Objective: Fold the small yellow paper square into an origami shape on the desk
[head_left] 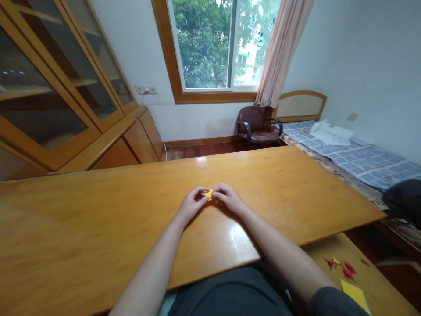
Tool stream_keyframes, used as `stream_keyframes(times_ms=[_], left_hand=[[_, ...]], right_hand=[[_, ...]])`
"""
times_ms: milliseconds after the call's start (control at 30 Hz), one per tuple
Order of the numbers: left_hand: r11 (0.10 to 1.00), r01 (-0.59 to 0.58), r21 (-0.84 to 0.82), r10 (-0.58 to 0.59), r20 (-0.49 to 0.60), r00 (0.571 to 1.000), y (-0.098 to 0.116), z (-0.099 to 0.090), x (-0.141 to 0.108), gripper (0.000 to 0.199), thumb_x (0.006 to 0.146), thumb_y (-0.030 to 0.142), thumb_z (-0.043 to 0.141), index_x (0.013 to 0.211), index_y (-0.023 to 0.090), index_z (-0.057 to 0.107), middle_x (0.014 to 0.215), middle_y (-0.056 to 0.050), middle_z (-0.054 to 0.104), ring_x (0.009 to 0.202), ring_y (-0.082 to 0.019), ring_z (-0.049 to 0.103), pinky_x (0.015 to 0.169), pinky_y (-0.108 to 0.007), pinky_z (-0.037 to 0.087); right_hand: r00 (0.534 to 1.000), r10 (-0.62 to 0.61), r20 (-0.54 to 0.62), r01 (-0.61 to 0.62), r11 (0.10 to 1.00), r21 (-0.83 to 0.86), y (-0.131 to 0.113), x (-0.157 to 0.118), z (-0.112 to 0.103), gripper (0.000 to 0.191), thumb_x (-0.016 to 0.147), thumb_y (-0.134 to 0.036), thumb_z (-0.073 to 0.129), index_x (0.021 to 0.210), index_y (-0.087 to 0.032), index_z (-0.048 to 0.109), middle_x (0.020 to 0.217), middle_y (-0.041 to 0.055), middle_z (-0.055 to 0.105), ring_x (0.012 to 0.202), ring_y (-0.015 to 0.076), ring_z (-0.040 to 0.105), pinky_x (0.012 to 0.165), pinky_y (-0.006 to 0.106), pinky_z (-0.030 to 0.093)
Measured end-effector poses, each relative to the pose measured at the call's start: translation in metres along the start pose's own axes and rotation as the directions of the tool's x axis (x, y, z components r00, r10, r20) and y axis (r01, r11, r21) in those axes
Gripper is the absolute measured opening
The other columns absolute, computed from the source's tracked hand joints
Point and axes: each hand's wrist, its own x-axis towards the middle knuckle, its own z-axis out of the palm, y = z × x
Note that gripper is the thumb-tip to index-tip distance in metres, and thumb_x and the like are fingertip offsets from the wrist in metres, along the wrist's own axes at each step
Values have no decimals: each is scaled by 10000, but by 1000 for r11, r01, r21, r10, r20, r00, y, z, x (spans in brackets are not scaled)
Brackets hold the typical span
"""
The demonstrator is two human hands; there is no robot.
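Note:
Between my two hands, just above the wooden table [131, 210], is a small piece of yellow paper [209, 194] with pointed, folded-looking edges. My left hand [194, 202] pinches its left side with thumb and fingers. From the right, my right hand [226, 196] grips the other side in the same way. The fingertips of both hands are close together and cover part of the paper, so its full shape is hidden.
A lower surface [329, 250] at the bottom right bears small red folded pieces [347, 268] and a yellow sheet [355, 295]. Beyond the table stand a maroon chair [253, 123], a bed [371, 158] and a glass-doored cabinet [115, 131].

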Motion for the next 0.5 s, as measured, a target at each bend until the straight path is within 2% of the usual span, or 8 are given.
stream_keyframes(times_ms=[133, 300, 500], left_hand=[[999, -35, 28, 36, -31, 999, -3, 1, -1, 265, 796, 346, 667, 1002, 179, 656, 903, -43, 653, 853, -173, 619, 801, -292, 499], [996, -70, 53, 74, -67, 995, -3, 1, -1, 208, 807, 339, 653, 937, 179, 676, 913, -52, 681, 856, -185, 639, 810, -308, 515], [984, -132, 122, 134, -9, 991, 9, 1, -4, 182, 796, 313, 671, 923, 182, 676, 902, -47, 666, 832, -171, 628, 764, -277, 507]], right_hand=[[999, 51, -4, -51, 999, -8, 0, 0, 0, 156, 815, -327, 656, 801, -174, 681, 791, 15, 641, 738, 149, 582, 709, 274, 459], [997, 76, -22, -77, 996, -41, 0, -2, -1, 156, 812, -327, 659, 784, -178, 697, 782, 23, 654, 740, 155, 590, 676, 260, 460], [995, 80, -53, -82, 996, -42, -2, -3, -1, 178, 803, -354, 670, 789, -180, 706, 777, 29, 666, 738, 162, 599, 683, 268, 472]])
